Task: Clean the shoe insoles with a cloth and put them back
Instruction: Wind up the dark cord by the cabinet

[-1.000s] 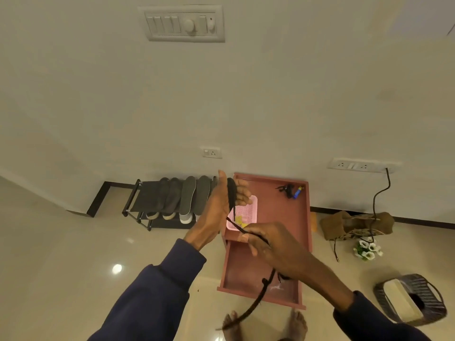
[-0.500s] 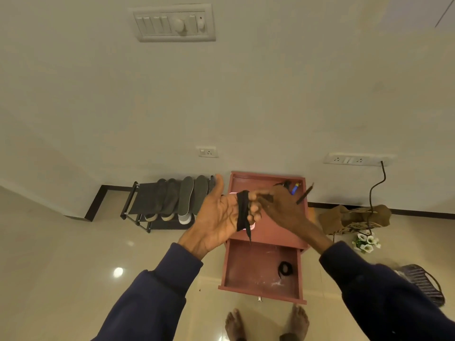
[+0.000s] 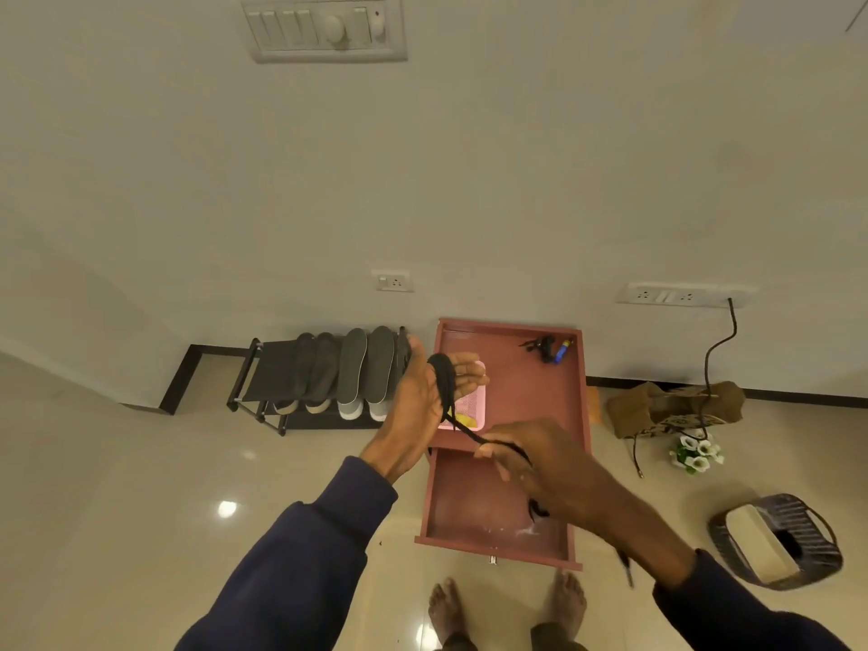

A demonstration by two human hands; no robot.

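Presently: four insoles [image 3: 352, 364], one rack [image 3: 267, 373], left of drawer [image 3: 469, 514]; over drawer, left hand [image 3: 425, 397] spread, right hand [image 3: 540, 462] pinching one lace [image 3: 444, 375].

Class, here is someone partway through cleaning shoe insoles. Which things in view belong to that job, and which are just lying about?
Job: insoles standing on the shoe rack; shoes beneath them; black lace wound round the left hand, pinched by the right hand.

Lying about: white flowers; brown bag; striped basket; pink tray; wall cable.
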